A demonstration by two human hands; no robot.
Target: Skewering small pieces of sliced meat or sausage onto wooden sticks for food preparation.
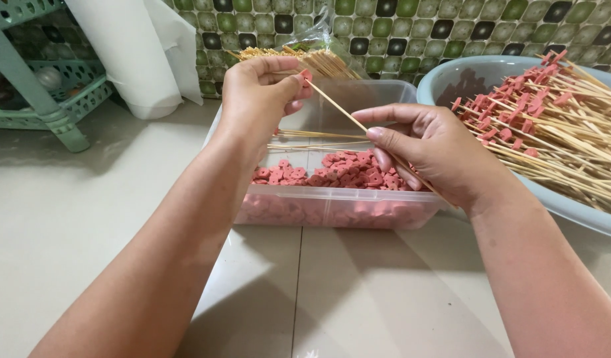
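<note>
My right hand (430, 154) grips a thin bamboo skewer (342, 109) that slants up to the left. At the skewer's tip, my left hand (260, 93) pinches a small red sausage piece (306, 75) between thumb and fingers. Both hands hover over a clear plastic tub (332, 207) that holds several red sausage pieces (342, 170) and a few bare skewers (312, 136) lying across it.
A grey-blue basin (584, 215) at the right holds a heap of skewers (557, 126) tipped with red pieces. A bag of bare skewers (322, 61) lies behind the tub. A white paper roll (129, 56) and a green plastic rack (33, 86) stand at the far left, on a tiled floor.
</note>
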